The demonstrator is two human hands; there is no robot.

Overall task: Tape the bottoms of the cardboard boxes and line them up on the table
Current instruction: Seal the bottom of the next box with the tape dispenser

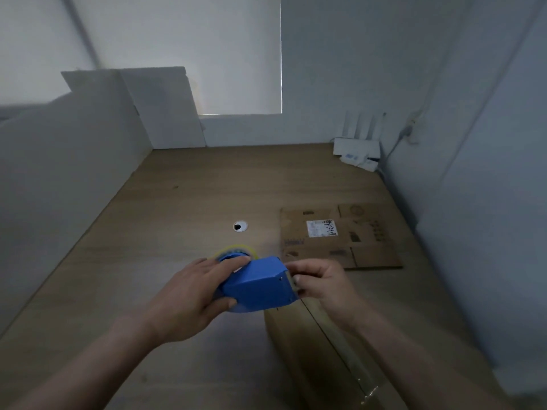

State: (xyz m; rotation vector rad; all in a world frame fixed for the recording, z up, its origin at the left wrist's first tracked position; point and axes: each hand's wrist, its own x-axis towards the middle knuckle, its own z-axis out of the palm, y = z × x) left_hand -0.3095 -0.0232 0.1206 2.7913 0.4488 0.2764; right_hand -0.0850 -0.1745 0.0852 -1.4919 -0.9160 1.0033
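Observation:
A blue tape dispenser [258, 284] with a roll of clear tape [236, 250] hovers over the far end of a cardboard box [299, 344] that stands bottom up near me, a strip of clear tape running along its centre seam. My left hand [189, 294] grips the dispenser's body from the left. My right hand [319, 284] pinches the tape at the dispenser's cutter end. A flattened cardboard box [340, 236] with a white label lies on the wooden table [192, 202] to the right, beyond my hands.
White foam boards [133, 113] lean along the left wall and back corner. A white router with antennas [358, 146] sits at the back right corner, with a cable up the wall. A round cable hole [240, 226] lies in the table's middle.

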